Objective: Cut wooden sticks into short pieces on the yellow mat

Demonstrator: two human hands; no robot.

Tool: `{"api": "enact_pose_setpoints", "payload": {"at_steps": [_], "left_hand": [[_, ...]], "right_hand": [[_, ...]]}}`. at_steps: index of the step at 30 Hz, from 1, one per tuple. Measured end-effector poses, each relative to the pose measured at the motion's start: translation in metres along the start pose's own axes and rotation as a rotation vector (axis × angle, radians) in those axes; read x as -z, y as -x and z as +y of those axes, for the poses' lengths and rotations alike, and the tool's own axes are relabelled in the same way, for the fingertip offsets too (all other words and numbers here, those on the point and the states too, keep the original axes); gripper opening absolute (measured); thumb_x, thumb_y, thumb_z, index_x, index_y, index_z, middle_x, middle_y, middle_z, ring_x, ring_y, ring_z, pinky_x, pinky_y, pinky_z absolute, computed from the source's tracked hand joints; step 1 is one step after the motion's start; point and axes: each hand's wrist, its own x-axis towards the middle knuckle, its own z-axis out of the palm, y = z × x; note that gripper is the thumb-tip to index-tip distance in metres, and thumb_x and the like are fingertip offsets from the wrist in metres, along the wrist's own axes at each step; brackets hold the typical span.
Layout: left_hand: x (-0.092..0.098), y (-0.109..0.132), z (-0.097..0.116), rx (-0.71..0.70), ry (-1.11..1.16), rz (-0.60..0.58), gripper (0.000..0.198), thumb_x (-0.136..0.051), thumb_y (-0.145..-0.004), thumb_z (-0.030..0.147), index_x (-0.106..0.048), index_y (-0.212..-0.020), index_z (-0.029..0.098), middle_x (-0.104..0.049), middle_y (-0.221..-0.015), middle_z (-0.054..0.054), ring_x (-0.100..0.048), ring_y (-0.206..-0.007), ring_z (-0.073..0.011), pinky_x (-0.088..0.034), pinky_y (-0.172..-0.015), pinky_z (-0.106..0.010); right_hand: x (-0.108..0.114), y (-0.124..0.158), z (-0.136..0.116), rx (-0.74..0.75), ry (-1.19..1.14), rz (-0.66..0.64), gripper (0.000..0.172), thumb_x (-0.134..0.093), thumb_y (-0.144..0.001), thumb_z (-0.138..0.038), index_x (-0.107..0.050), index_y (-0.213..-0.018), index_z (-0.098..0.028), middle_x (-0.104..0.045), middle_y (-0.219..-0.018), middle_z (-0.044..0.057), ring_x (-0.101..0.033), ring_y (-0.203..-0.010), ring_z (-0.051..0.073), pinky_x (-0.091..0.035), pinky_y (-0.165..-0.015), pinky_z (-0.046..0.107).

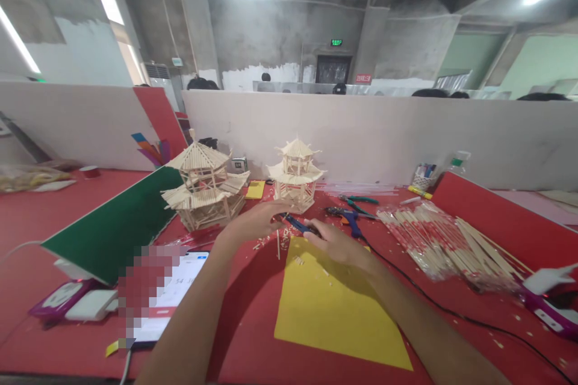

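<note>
Evidently, the right hand (338, 245) has its grip wrapped around a blue-handled tool (297, 224), which points toward the left hand (256, 222); whether that grip pinches anything, I cannot tell. Nearby on the red counter (246, 331) lie wood scraps (285, 239) and a yellow sheet (334, 313). Beyond stands a stick pagoda (297, 175), a glue gun (353, 222) rightward.
</note>
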Motion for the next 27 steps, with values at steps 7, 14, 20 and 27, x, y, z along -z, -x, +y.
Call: {"api": "enact_pose_setpoints", "payload": {"at_steps": [7,14,20,27], "left_hand": [[0.001,-0.001,0.000,0.095,0.159,-0.031,0.041,-0.058,-0.087,0.017,-0.066,-0.126,0.022,-0.074,-0.108,-0.006,-0.066,-0.097,-0.0192,-0.048,-0.088,-0.026],[-0.005,-0.004,-0.005,0.129,0.181,-0.036,0.042,-0.057,-0.082,0.012,-0.068,-0.122,0.021,-0.075,-0.101,-0.005,-0.065,-0.092,-0.0187,-0.048,-0.080,-0.023],[-0.009,-0.005,-0.009,0.134,0.159,-0.025,0.038,-0.056,-0.081,0.011,-0.071,-0.115,0.019,-0.075,-0.101,-0.006,-0.065,-0.090,-0.0186,-0.048,-0.080,-0.024],[-0.005,-0.006,-0.005,0.138,0.147,-0.028,0.037,-0.057,-0.081,0.011,-0.070,-0.116,0.018,-0.075,-0.099,-0.006,-0.065,-0.090,-0.0185,-0.048,-0.083,-0.026]], "right_hand": [[-0.001,0.003,-0.002,0.017,0.013,0.014,0.039,-0.041,-0.098,-0.045,-0.060,-0.124,-0.023,-0.069,-0.115,0.010,-0.063,-0.103,0.025,-0.043,-0.088,0.034],[-0.007,0.001,0.000,0.055,0.136,0.082,0.038,-0.042,-0.098,-0.043,-0.062,-0.121,-0.021,-0.070,-0.111,0.011,-0.064,-0.101,0.025,-0.042,-0.084,0.031],[-0.011,-0.005,0.002,0.033,0.336,0.084,0.049,-0.033,-0.100,-0.053,-0.066,-0.097,-0.017,-0.072,-0.094,0.013,-0.066,-0.088,0.025,-0.038,-0.074,0.029],[-0.016,-0.011,-0.003,-0.058,0.516,0.097,0.056,-0.030,-0.098,-0.059,-0.067,-0.099,-0.017,-0.073,-0.094,0.015,-0.068,-0.090,0.029,-0.039,-0.074,0.031]]}}
